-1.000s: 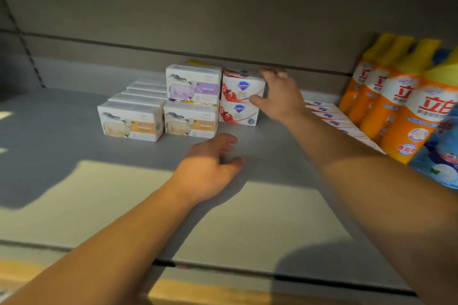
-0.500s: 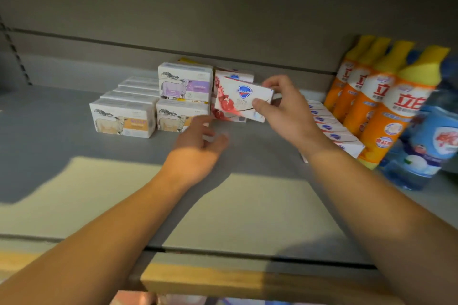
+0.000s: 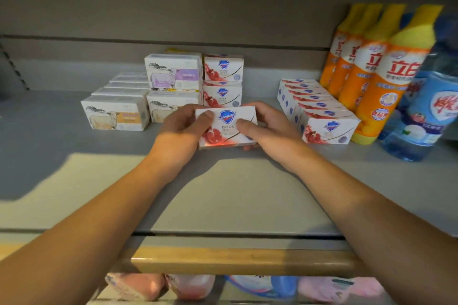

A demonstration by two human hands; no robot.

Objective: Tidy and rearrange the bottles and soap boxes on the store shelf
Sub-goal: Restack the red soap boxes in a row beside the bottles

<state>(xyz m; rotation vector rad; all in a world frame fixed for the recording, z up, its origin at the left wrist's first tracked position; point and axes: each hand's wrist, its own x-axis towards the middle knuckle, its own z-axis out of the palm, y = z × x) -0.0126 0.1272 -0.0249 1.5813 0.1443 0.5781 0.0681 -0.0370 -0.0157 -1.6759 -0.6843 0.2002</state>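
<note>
A white Safeguard soap box (image 3: 226,129) with a red pomegranate picture is held flat-faced toward me, just above the grey shelf (image 3: 235,195). My left hand (image 3: 179,131) grips its left end and my right hand (image 3: 266,126) grips its right end, thumbs on the front. Behind it two more Safeguard boxes (image 3: 223,82) are stacked. To the right stands a row of several Safeguard boxes (image 3: 327,126). White sheep-picture soap boxes (image 3: 116,114) sit at the left, with a purple-label one (image 3: 173,74) stacked on top.
Orange bottles with yellow caps (image 3: 381,77) stand in a row at the right, with blue bottles (image 3: 426,111) beside them. A wooden strip (image 3: 235,261) edges the shelf front. Pink and blue packages (image 3: 188,287) lie on the shelf below.
My right hand lifted a Safeguard box off the stack and brought it forward. My left hand rose from the shelf and took hold of the box's left end.
</note>
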